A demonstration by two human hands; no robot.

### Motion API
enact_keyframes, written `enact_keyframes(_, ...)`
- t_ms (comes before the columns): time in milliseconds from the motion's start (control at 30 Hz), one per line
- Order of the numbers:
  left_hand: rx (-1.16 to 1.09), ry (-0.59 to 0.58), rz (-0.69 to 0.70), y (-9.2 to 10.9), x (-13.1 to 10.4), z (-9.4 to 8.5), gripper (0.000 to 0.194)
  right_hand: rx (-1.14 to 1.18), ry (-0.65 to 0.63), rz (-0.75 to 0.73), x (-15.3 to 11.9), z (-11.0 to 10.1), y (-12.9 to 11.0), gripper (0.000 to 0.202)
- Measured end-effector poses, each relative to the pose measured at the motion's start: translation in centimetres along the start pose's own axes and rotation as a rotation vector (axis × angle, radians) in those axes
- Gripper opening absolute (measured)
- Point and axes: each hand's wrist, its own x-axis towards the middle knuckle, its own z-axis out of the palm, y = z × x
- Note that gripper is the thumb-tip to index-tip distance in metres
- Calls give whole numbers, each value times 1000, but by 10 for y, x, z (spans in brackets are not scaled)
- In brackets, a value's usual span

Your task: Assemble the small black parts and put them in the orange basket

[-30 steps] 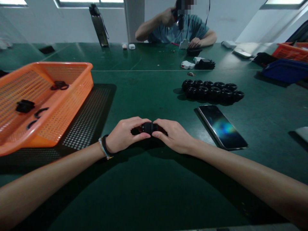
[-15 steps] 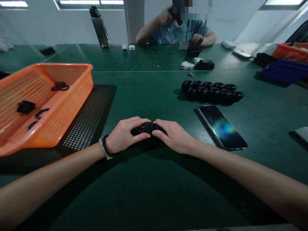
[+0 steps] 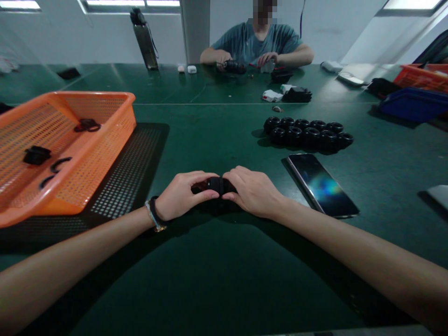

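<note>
Between my two hands is a small black cylindrical part, lying sideways just above the green table. My left hand grips its left end with thumb and fingers. On its right end, my right hand is closed, the thumb below and the fingers curled over the top. The fingers hide much of the part, so its exact kind does not show. To the right of my right hand lies a phone, screen up. Beyond it stand several black ring-topped parts in two rows.
An orange basket at left holds a few black pieces. A dark bottle stands far back. Across the table a person holds a dark tool. A blue bin and a red basket are far right.
My right hand has turned on the black part, its fingers now curled further over it. My left hand stays nearly still. The person opposite has lowered the dark tool to the table.
</note>
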Motion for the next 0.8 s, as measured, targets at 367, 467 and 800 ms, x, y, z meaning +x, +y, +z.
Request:
enact_keyframes(367,119,54,156,2,-5,1,40,179,1,25,-1,2,-4,58)
enact_keyframes(467,166,67,172,2,-6,1,42,215,-18,51,-1,2,-5,48)
enact_keyframes(800,235,127,293,-1,-8,2,46,331,-118,165,1,-2,-10,22)
